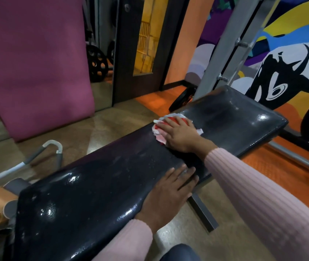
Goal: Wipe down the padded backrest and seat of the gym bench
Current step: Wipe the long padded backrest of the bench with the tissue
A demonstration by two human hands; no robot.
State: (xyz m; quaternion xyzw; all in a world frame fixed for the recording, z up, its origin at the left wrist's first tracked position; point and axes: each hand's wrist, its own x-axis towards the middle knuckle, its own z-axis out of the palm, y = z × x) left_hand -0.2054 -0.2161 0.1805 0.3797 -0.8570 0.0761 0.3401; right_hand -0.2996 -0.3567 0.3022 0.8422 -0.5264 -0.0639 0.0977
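Observation:
A long black padded gym bench runs from lower left to upper right across the view. Its surface is glossy with specks and wet patches. A red and white cloth lies on the pad near its far edge, about two thirds along. My right hand presses flat on the cloth with straight fingers. My left hand rests flat on the near edge of the pad, fingers straight, holding nothing. Both arms wear pink ribbed sleeves.
A pink mat leans against a mirror at the left. A weight plate lies on the orange floor behind the bench. A grey metal upright rises by the bench's far end. Grey handles of another machine sit at lower left.

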